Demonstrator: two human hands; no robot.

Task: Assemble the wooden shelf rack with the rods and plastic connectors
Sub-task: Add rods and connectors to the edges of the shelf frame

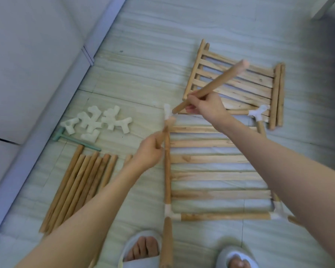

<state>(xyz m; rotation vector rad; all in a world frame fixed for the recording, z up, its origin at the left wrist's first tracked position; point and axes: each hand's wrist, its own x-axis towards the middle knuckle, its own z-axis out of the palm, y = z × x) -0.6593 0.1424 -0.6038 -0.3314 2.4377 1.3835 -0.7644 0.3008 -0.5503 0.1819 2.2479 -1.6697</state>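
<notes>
A slatted wooden shelf panel lies on the floor with white plastic connectors at its corners. My right hand grips a loose wooden rod that slants up to the right, its lower end close to the white connector at the panel's far left corner. My left hand holds the panel's left side rail near its far end. A second slatted panel lies beyond, partly under the first.
A pile of white plastic connectors and a green T-shaped tool lie on the floor to the left. Several spare rods lie below them. A grey sofa edge runs along the left. My slippered feet stand at the bottom.
</notes>
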